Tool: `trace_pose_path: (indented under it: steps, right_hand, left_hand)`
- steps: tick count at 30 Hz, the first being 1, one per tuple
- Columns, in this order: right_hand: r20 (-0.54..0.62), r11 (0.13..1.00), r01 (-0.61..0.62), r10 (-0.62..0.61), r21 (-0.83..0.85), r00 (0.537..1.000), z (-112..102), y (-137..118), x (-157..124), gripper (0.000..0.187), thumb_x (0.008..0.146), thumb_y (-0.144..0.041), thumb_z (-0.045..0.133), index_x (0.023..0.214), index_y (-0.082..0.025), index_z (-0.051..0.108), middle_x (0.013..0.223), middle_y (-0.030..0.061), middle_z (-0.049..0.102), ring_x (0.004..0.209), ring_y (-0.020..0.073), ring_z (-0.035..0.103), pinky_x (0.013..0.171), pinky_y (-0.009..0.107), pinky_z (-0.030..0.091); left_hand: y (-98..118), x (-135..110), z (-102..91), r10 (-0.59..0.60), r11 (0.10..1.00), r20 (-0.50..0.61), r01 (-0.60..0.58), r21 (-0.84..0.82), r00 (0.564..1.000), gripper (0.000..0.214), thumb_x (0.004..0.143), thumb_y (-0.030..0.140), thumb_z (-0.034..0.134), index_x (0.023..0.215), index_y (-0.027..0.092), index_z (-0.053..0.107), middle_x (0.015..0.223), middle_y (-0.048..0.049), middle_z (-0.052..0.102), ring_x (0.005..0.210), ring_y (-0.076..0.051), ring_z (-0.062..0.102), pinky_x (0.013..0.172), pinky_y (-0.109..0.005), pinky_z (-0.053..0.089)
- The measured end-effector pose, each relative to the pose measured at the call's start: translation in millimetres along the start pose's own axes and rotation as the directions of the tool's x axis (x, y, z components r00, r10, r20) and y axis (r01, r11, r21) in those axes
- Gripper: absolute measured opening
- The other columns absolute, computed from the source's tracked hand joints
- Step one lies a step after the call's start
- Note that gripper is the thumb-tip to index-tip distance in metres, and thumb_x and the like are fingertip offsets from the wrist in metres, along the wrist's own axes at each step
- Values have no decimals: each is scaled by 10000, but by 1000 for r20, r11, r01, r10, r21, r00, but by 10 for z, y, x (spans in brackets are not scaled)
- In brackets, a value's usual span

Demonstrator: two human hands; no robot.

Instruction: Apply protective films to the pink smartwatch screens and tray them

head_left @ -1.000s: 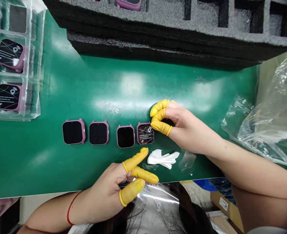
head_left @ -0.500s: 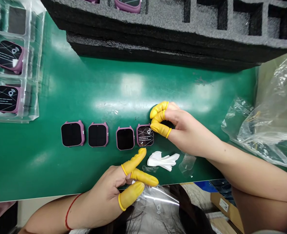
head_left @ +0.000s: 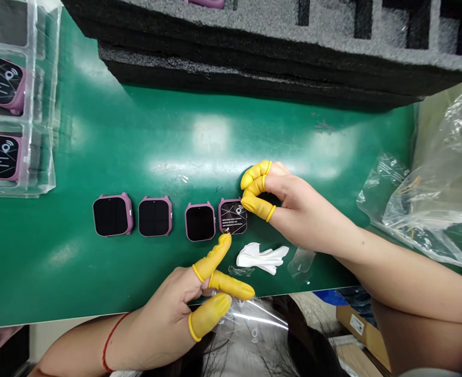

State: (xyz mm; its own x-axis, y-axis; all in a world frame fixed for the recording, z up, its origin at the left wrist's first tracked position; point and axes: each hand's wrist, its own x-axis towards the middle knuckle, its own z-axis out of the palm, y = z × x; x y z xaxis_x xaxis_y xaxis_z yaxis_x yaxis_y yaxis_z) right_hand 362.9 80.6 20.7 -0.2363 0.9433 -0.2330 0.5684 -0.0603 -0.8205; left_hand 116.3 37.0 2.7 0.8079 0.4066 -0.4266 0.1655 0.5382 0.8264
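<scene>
Several purple smartwatch bodies lie in a row on the green mat [head_left: 97, 272]. The rightmost watch body [head_left: 232, 216] carries a printed protective film. My right hand [head_left: 289, 207], with yellow finger cots, pinches at that watch's upper right corner. My left hand [head_left: 191, 298], also in yellow cots, has its fingers apart, and the index fingertip touches the lower edge of the same watch. The other watch bodies [head_left: 200, 222] [head_left: 155, 216] [head_left: 112, 214] show bare dark screens. A crumpled white piece [head_left: 263, 256] and clear film scraps [head_left: 301, 260] lie just below my right hand.
A clear tray [head_left: 42, 104] with filmed purple watches stands at the far left. Stacked black foam trays [head_left: 254, 57] run along the back. A crinkled clear plastic bag [head_left: 435, 193] lies at the right. The mat's front edge runs under my left wrist.
My left index finger has moved up to touch the lower edge of the filmed watch. My right hand's pinch stays at its corner. The view has shifted slightly right.
</scene>
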Motion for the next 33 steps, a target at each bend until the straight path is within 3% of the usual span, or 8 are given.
trace_pose_path:
  steps: [9,17,23,33]
  right_hand:
    - [1,999,24,-23,-22,1000,-6,4,2,163,881,-107,578,743,-193,561,982,56,637,980,193,528,877,365,389]
    - [5,999,29,-28,-29,1000,-9,5,0,162,887,-103,573,753,-191,562,982,57,636,979,190,529,878,359,387]
    - [6,999,28,-28,-35,1000,-8,1,2,162,883,-99,580,748,-186,558,977,59,635,982,191,528,877,358,388]
    - [11,999,30,-29,-42,1000,-17,-8,3,164,878,-82,579,749,-181,558,970,56,634,978,189,533,878,356,397]
  left_hand:
    - [36,0,14,-73,996,-15,72,-58,997,684,986,296,547,1570,323,192,1123,-29,762,827,-135,708,752,-223,548]
    - [113,39,-10,-45,999,6,45,4,999,512,984,326,538,1482,302,421,1092,-35,770,748,-135,708,651,-202,543]
    - [104,33,-3,11,1000,-11,-11,15,1000,465,982,270,549,1425,391,478,1101,33,769,765,-102,709,704,-181,541]
    - [125,53,-15,12,998,-2,-12,66,1000,297,979,283,532,1247,260,659,1097,-24,773,818,-132,727,736,-197,558]
